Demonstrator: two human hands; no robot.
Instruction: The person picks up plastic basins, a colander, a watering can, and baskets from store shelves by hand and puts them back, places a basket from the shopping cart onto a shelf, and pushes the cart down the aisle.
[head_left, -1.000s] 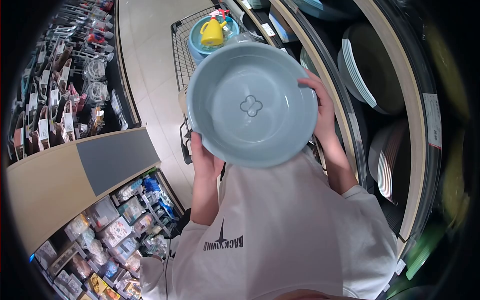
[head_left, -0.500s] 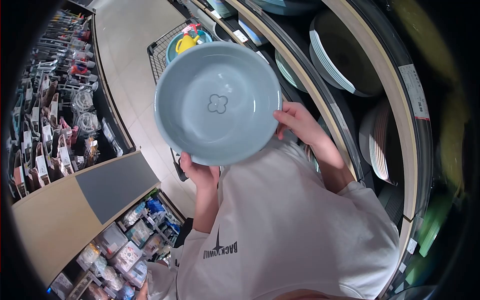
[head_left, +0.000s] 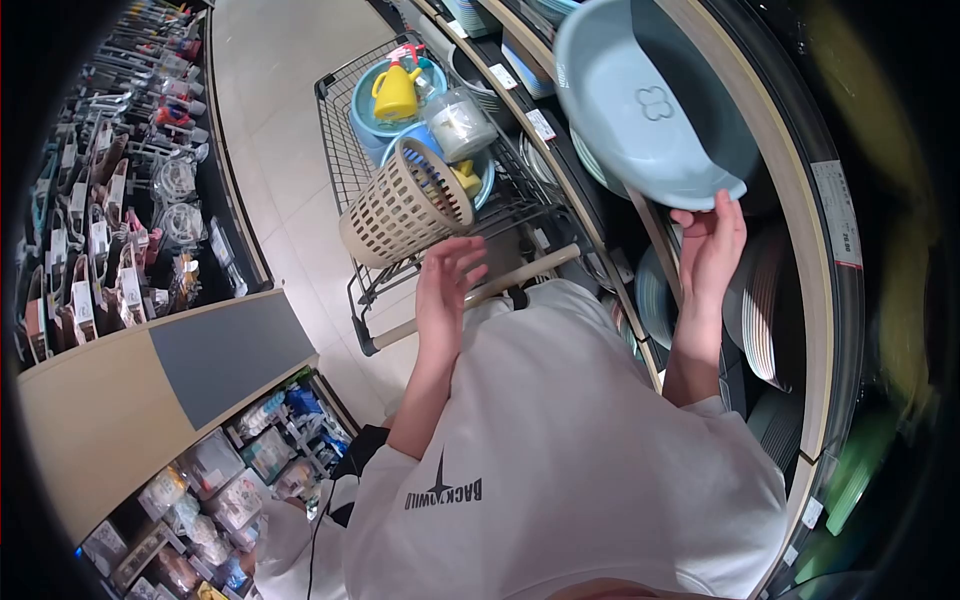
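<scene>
A blue-grey basin [head_left: 625, 110] is tilted at the shelf on the upper right, partly in shadow. My right hand [head_left: 712, 245] grips its lower rim with fingers and thumb. My left hand [head_left: 445, 290] is raised over the cart handle [head_left: 530, 272], its fingers apart and holding nothing. Ahead of that hand, a beige perforated basket [head_left: 395, 215] leans in the wire shopping cart [head_left: 335, 150]. The cart also carries a yellow spray bottle [head_left: 396, 95] in a blue basin [head_left: 368, 100] and a clear lidded container [head_left: 460, 125].
Shelves with stacked basins [head_left: 765, 310] and price tags [head_left: 838, 215] run along the right. Hanging packaged goods [head_left: 120, 200] fill the left rack. Below it stand a wood-and-grey panel [head_left: 235, 350] and small packaged items [head_left: 240, 495]. A person's light sleeve [head_left: 300, 550] shows at lower left.
The basin has moved from in front of me to the right-hand shelf and tilted. My left hand has let go of it. The cart's contents have come into view.
</scene>
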